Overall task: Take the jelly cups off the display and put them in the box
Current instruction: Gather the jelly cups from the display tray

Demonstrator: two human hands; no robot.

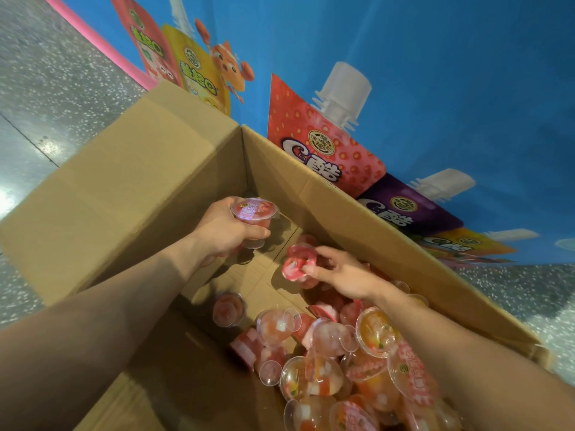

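Observation:
A large open cardboard box fills the middle of the view. Both my hands reach down into it. My left hand grips a clear jelly cup with a pink lid, held upright near the box's far corner. My right hand pinches a second pink-lidded jelly cup, tilted on its side above the box floor. Several jelly cups, pink and orange, lie heaped in the right and near part of the box. A lone cup sits apart on the bare box floor.
A blue printed display panel with pictures of drink pouches stands right behind the box's far wall. Speckled grey floor shows to the left and at the right edge. The box's left flap stands open outward.

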